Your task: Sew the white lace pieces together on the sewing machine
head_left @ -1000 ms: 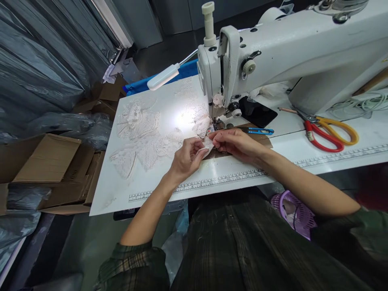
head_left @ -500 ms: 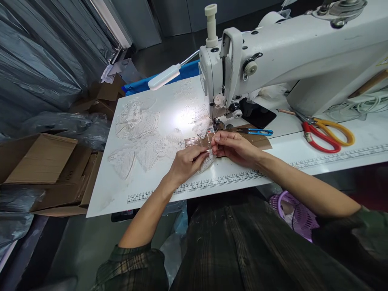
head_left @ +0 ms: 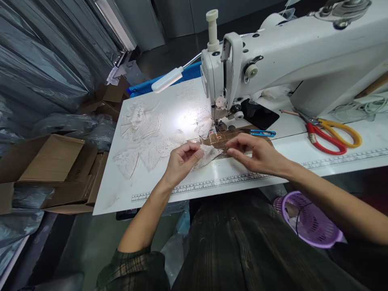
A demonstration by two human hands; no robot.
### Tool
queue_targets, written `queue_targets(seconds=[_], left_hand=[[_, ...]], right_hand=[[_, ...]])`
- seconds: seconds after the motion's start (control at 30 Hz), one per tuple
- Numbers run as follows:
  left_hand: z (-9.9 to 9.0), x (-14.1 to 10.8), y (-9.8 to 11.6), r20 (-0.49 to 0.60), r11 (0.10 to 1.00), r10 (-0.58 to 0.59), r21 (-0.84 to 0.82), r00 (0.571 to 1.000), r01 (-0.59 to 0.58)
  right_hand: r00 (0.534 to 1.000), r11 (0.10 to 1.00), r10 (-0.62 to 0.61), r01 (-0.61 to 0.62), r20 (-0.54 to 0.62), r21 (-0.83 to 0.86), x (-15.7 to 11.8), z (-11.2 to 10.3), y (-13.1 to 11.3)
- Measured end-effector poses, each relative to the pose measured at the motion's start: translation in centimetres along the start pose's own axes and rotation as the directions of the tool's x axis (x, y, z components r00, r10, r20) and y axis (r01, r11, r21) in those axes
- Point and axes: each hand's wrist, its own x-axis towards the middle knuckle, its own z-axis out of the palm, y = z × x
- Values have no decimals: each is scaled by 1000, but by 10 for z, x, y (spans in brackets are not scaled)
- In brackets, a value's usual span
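Left hand (head_left: 181, 162) — pinching white lace piece (head_left: 207, 157); right hand (head_left: 259, 154) — slightly spread, just beside lace tip.

Blurred ruler numbers (head_left: 202, 186) on tabletop (head_left: 110, 192), illegible box lettering (head_left: 78, 173)

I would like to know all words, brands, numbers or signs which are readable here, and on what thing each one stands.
No text reads surely.
Ruler strip: printed numbers, too small to read surely.
Cardboard box: faint dark letters, too blurred.
Scissors: pale label on the red handle, too small to tell if it bears text.
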Motion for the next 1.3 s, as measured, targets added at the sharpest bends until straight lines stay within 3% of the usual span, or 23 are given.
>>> queue_targets(seconds=[0.07,0.17,0.3,0.4,0.67,0.87,1.17,1.3], left_hand=[[7,0,4,57,993,-65,-95,996,70],[11,-3,10,86,985,-108,-124,990,118],[10,-11,11,-3,963,-173,-211,985,168],[10,-15,8,-26,945,-233,-243,972,220],[15,-11,3,-117,991,-103,-96,988,92],[17,-13,1,-63,993,-82,-90,995,76],[12,-19,4,78,999,-20,27,997,18],[10,-22,5,110,995,-34,93,993,24]], right_hand=[[997,997,-74,74,9,34,7,1,-7],[990,986,-96,79,106,149,18,9,-13],[956,950,-82,-10,282,312,25,24,-13],[961,934,-56,-45,270,354,23,32,-14],[950,917,-14,-112,311,383,14,31,-15],[948,879,12,-163,319,449,15,32,-18],[924,719,188,-360,332,594,17,26,-17],[934,602,212,-355,286,715,17,19,-17]])
